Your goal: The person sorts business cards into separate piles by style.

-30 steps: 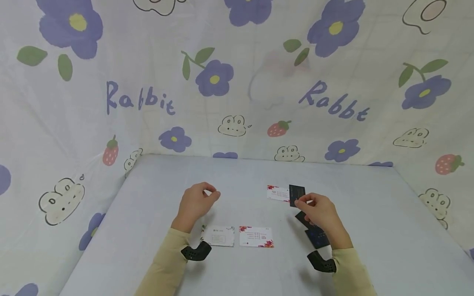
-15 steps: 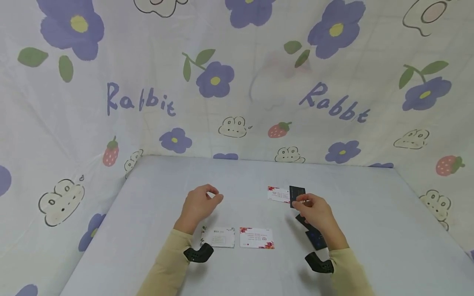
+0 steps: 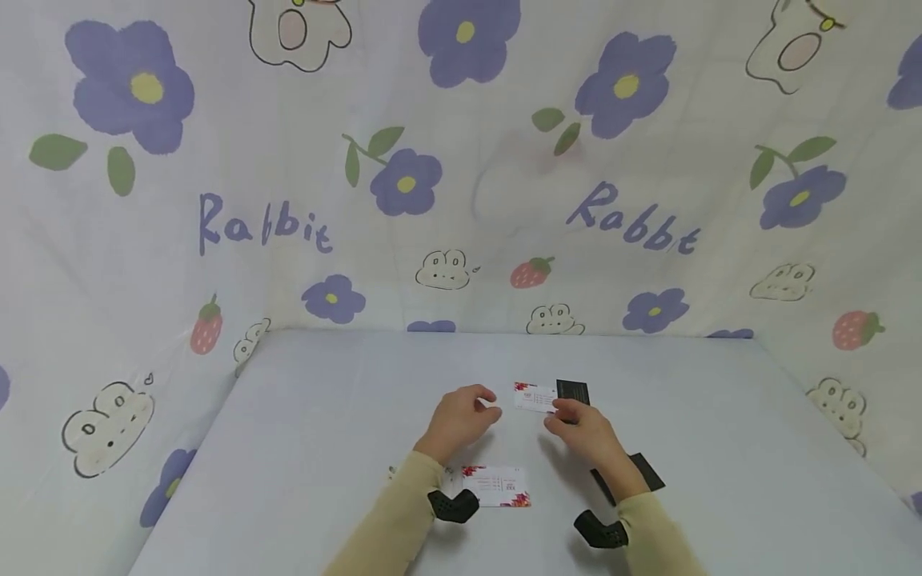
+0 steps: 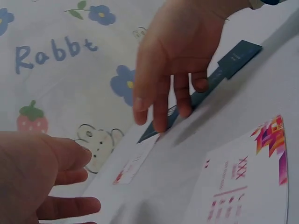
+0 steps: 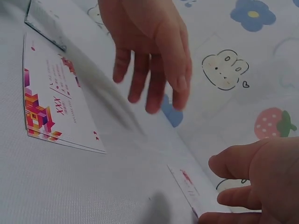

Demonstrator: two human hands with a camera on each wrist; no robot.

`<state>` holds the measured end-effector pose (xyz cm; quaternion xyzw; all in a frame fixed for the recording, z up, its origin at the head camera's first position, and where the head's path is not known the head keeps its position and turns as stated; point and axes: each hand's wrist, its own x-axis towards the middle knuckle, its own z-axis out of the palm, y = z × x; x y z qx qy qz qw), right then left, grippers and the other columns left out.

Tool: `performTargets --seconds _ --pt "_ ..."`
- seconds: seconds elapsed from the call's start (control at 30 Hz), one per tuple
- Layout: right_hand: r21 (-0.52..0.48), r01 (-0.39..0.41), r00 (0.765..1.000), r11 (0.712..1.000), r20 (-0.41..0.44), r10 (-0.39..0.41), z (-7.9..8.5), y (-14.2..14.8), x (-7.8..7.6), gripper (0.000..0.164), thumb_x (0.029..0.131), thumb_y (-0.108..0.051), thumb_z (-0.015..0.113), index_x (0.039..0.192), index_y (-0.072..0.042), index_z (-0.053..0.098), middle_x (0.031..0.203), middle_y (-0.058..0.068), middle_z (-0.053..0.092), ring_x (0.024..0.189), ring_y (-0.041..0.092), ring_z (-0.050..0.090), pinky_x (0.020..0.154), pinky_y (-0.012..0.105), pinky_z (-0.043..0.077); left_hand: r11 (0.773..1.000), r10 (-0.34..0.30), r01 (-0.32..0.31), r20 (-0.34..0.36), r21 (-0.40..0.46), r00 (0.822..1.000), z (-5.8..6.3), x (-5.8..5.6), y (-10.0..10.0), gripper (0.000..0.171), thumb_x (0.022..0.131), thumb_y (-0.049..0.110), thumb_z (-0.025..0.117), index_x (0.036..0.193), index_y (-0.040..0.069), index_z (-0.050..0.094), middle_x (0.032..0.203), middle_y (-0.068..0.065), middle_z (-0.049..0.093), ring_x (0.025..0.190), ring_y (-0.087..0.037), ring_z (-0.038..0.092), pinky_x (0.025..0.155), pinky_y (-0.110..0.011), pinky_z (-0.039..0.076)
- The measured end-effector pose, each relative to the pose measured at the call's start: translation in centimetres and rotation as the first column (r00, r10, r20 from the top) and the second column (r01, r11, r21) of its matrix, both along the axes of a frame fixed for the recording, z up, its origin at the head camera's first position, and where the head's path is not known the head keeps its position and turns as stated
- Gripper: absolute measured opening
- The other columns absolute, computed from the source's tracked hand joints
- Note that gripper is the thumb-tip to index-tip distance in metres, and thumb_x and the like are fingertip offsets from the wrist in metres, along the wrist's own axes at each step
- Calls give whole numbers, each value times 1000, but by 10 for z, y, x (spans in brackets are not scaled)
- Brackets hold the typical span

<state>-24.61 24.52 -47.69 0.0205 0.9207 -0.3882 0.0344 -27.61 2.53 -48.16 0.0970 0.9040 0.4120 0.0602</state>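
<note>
In the head view the left hand (image 3: 461, 420) hovers over the worktop (image 3: 324, 400) with thumb and fingers apart, holding nothing; the far white card (image 3: 535, 394) lies between its fingertips and those of the right hand (image 3: 587, 436), with the black card (image 3: 572, 390) just beyond the right fingers. The near white card (image 3: 502, 484) lies on the person's side of the left fingers, and the dark cards (image 3: 646, 472) lie behind the right fingers, by the wrist. In the left wrist view the right fingers hang loosely spread before the dark row; whether they touch it I cannot tell. In the right wrist view the right thumb and fingers are apart, with the far white card near their tips
</note>
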Motion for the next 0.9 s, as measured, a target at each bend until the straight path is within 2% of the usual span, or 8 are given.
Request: performTargets --seconds 0.07,0.13,0.3,0.37,0.43,0.53,0.67,0.9 --pt "-6 7 1000 1000 2 -7 -2 -2 2 51 98 -22 63 140 5 54 131 27 65 121 42 62 98 54 52 995 -67 66 -15 -76 998 -3 0 15 31 99 29 63 126 15 69 123 -8 71 113 -28 65 98 -45 53" --pt "-14 14 1000 1000 -4 -14 -2 -4 3 51 97 -22 64 140 6 55 129 27 66 119 41 63 96 52 53 976 -131 122 -34 -181 991 -4 1 26 33 99 27 62 130 16 69 133 -5 69 121 -31 61 102 -46 51" --pt "-20 25 999 999 -23 -25 -1 -4 2 53 98 -22 64 141 8 53 126 28 67 113 38 67 87 46 57 878 -225 169 -76 -448 971 0 3 39 29 97 25 62 123 20 73 123 1 74 94 -27 53 81 -44 49" --pt "-8 36 999 999 -24 -36 1 -2 1 54 98 -23 63 142 8 51 127 28 67 112 39 67 85 45 58 846 -248 170 -91 -506 964 2 4 40 24 97 26 62 115 20 75 114 1 76 89 -25 51 79 -44 48" --pt "8 48 999 999 -17 -47 3 0 0 56 98 -24 63 143 7 50 127 29 66 111 40 67 84 45 58 830 -262 175 -93 -529 961 3 6 39 21 97 27 61 110 20 75 108 0 77 87 -24 51 80 -45 47" --pt "21 54 999 998 -9 -54 4 3 -1 57 98 -25 63 143 7 50 128 31 65 111 40 67 85 47 58 837 -255 179 -79 -518 964 6 10 35 24 98 29 61 115 18 75 112 0 76 91 -25 54 86 -47 48" --pt "26 56 998 998 11 -56 5 3 -2 57 97 -27 65 142 6 52 128 30 64 107 37 67 85 47 58 872 -201 151 -61 -465 978 9 19 29 35 97 31 63 128 18 71 123 -2 74 100 -29 58 92 -50 48" --pt "-79 65 995 995 80 -59 7 -2 3 55 99 -26 63 144 3 50 132 30 63 90 24 69 75 37 57 909 -153 119 -55 -399 987 6 32 16 34 95 31 65 125 16 72 121 -2 75 112 -33 63 99 -52 47"
